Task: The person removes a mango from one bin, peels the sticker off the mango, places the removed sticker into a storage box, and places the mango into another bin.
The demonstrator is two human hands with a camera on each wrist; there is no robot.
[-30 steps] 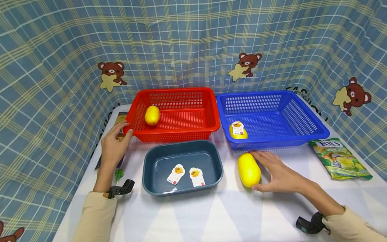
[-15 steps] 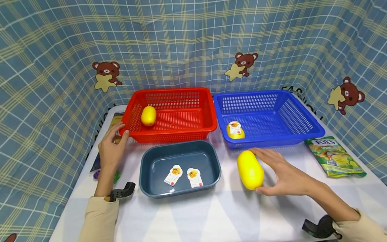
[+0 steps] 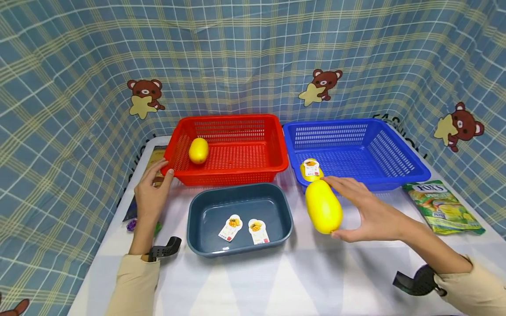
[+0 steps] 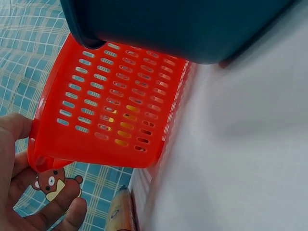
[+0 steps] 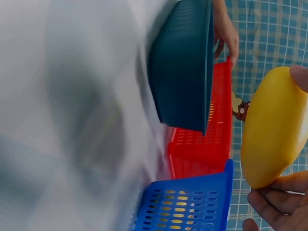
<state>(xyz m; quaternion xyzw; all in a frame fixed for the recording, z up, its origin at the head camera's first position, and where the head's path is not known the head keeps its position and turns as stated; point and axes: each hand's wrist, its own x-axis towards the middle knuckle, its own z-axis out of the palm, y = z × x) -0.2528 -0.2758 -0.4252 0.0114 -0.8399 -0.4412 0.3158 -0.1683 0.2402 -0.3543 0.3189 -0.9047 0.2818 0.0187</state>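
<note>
My right hand grips a plump yellow mango between thumb and fingertips, one at each end. The mango is held up off the table, just in front of the blue basket. In the right wrist view the lifted mango shows side-on. With thumb and fingers, my left hand pinches the front left corner of the red basket; the left wrist view shows the rim between them. A second mango lies in the red basket. Another mango in the blue basket carries a small card.
A dark teal tray stands in front of the red basket, with two picture cards inside. A green FOX'S bag lies at the right. Partly hidden behind the left arm are a packet and a small purple thing.
My right hand has lifted the mango from the table and moved it up toward the blue basket. The left hand stays at the red basket's corner.
</note>
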